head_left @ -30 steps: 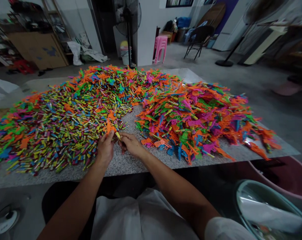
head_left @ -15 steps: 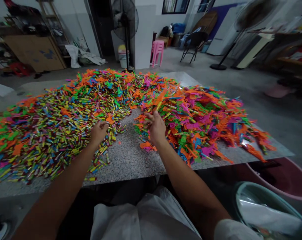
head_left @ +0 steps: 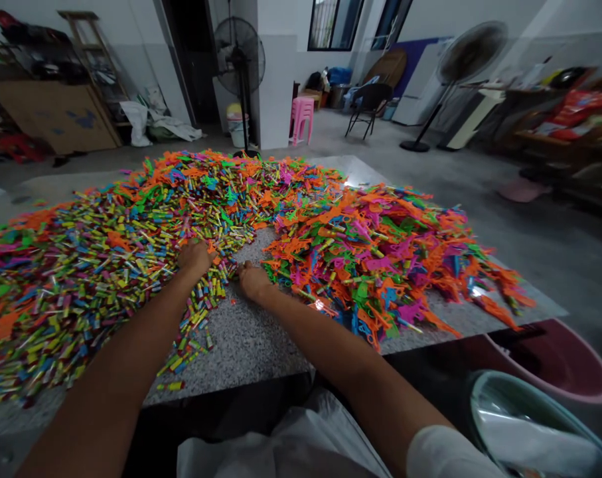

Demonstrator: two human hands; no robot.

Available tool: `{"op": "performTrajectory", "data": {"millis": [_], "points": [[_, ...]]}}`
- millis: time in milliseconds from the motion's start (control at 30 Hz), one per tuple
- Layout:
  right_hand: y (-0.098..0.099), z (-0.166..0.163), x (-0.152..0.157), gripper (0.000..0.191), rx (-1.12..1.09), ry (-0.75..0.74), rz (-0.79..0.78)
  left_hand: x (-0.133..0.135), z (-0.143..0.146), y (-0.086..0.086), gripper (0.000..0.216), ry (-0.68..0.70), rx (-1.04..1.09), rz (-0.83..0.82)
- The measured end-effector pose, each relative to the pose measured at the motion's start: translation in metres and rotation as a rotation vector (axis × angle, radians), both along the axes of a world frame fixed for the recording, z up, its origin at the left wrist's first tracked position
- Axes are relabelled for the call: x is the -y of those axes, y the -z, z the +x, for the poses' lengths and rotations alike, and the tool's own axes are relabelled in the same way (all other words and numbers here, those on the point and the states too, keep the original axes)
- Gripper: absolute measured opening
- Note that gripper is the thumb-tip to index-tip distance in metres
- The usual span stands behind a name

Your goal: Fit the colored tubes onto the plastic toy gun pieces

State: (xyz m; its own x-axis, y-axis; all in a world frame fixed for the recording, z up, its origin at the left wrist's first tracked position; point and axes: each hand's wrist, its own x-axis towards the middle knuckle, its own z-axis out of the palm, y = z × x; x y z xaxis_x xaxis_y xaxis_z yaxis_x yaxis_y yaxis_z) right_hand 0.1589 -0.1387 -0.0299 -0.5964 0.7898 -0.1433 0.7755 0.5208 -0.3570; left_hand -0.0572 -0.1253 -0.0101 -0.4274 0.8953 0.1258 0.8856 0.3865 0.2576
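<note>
My left hand (head_left: 196, 259) is at the right edge of a pile of small coloured tubes (head_left: 131, 265). Its fingers are curled together beside an orange plastic piece (head_left: 212, 249); whether they grip it is hard to see. Low over the speckled tabletop (head_left: 261, 332), my right hand (head_left: 255, 282) has its fingers pinched near the tubes at the pile's edge. What is between those fingertips is too small to make out. Right of it lies a heap of flat plastic toy-gun-shaped pieces (head_left: 380, 259) in orange, pink, green and blue, some with tubes among them.
Below the table's right edge are a pink tub (head_left: 594, 372) and a green-rimmed tub (head_left: 484, 385) with clear plastic in it. Beyond the table stand two fans (head_left: 238, 56), pink stools (head_left: 302, 119) and a black chair (head_left: 370, 106).
My right hand has left the plastic heap, where an orange piece with a yellow tube was by its fingers, and moved left to the tubes. My left hand stays near the orange piece.
</note>
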Motion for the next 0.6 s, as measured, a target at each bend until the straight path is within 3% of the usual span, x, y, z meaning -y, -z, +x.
{"op": "performTrajectory", "data": {"millis": [167, 300, 367, 500, 600], "points": [[0.001, 0.016, 0.005, 0.030, -0.088, 0.032, 0.017, 0.026, -0.005, -0.014, 0.025, -0.090, 0.400, 0.248], [-0.012, 0.031, 0.017, 0.015, -0.575, 0.186, -0.114, 0.069, 0.011, -0.023, 0.038, -0.036, 1.117, 0.395], [-0.023, 0.033, 0.029, 0.010, -0.838, 0.201, -0.258, 0.091, 0.027, -0.027, 0.046, 0.011, 1.335, 0.428], [-0.042, 0.033, 0.058, 0.012, -1.096, 0.092, -0.576, 0.121, 0.059, -0.036, 0.053, 0.003, 1.398, 0.533], [-0.050, 0.036, 0.075, 0.016, -1.201, 0.078, -0.558, 0.135, 0.074, -0.043, 0.057, 0.045, 1.253, 0.510]]}}
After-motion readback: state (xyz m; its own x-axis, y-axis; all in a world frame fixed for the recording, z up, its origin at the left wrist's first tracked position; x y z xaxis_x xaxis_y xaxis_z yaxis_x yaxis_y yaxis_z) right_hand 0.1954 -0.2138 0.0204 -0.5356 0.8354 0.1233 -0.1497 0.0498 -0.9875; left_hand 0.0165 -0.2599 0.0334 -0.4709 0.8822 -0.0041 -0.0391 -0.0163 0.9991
